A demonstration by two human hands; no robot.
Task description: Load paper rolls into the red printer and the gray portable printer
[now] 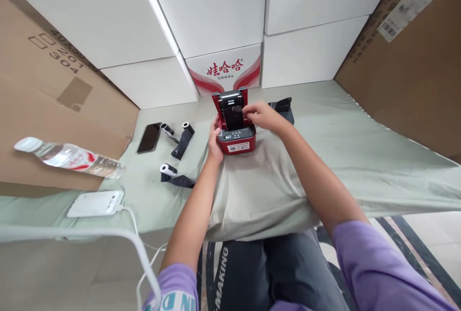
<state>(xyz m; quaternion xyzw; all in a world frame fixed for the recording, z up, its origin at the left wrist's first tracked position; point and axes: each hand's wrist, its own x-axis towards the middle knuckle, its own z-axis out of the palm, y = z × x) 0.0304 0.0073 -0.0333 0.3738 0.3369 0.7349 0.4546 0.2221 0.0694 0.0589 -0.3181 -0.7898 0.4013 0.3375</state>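
A small red label printer (pixel 236 146) stands with its lid raised on the cloth-covered table. My left hand (pixel 215 142) is closed around the printer's left side, fingers behind and thumb in front. Inside the raised lid sits a roller, and a dark strip of black ribbon (pixel 233 118) hangs from it into the body. My right hand (pixel 262 115) reaches in from the right, its fingertips pinched at the ribbon's right edge. Just behind that hand lies a black box-like part (pixel 286 109) with a black strip on top, partly hidden.
To the left lie several rolls of black ribbon (pixel 186 138), a phone (pixel 149 138), a white power bank (pixel 96 204) with a cable, and a tilted water bottle (pixel 74 158). White boxes (pixel 223 8) line the back. Cardboard boxes (pixel 414 75) flank both sides.
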